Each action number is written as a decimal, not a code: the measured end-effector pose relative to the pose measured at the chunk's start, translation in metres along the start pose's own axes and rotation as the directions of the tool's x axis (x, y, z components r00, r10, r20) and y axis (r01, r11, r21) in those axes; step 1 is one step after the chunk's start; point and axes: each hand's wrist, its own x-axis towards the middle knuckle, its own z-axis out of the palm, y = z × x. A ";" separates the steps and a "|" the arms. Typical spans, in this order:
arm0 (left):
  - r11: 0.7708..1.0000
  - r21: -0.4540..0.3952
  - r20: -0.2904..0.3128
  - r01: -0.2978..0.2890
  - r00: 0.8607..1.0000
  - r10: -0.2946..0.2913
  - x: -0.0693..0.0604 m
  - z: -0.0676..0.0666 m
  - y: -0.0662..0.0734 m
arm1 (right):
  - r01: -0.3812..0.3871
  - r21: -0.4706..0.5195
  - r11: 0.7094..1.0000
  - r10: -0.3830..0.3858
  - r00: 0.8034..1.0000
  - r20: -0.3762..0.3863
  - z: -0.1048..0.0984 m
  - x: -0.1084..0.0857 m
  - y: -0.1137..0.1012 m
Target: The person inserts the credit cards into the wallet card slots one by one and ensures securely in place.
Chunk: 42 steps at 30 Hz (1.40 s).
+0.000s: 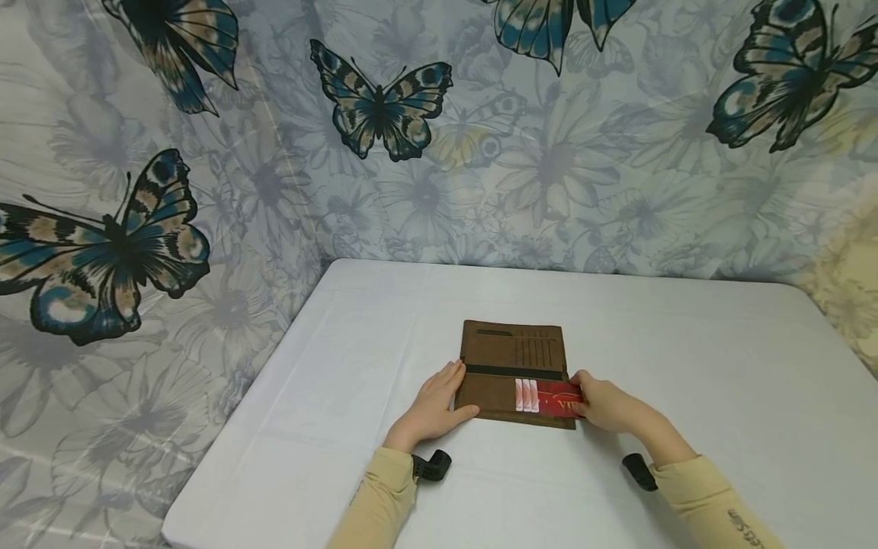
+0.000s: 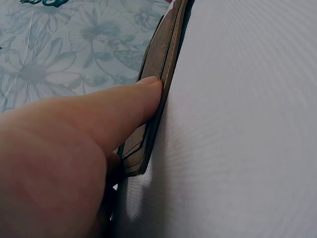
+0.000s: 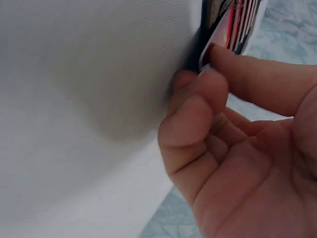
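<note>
A brown wallet (image 1: 490,400) lies unfolded on the white table, a dark strip across its middle. The left hand (image 1: 434,400) holds its left side, fingers along the edge and thumb at the lower corner. In the left wrist view the thumb (image 2: 133,99) lies against the wallet (image 2: 161,54). At the wallet's lower right, the right hand (image 1: 609,404) pinches the outer end of a red card (image 1: 555,398) lettered "VIP", partly hidden by the fingertips. Left of its lettering show three pale strips (image 1: 527,396). The right wrist view shows the thumb (image 3: 247,74) and curled fingers at the card's end.
The white-covered table (image 1: 343,343) extends around the wallet on all sides. Behind it and to the left hangs a floral cloth (image 1: 425,198) printed with butterflies. Each wrist wears a black device, the left one (image 1: 434,465) near the table surface.
</note>
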 end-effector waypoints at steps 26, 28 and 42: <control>1.000 0.015 0.001 -0.010 1.000 0.010 0.003 -0.002 -0.003 | -0.099 0.251 0.963 0.116 0.992 -0.053 0.000 -0.025 0.010; 1.000 0.017 0.001 -0.008 1.000 0.008 0.003 -0.001 -0.003 | -0.100 0.269 0.958 0.117 0.992 -0.045 0.001 -0.025 0.009; 1.000 0.005 -0.008 -0.020 1.000 0.020 0.001 0.000 -0.002 | -0.095 0.283 0.954 0.118 0.991 -0.066 0.005 -0.025 0.005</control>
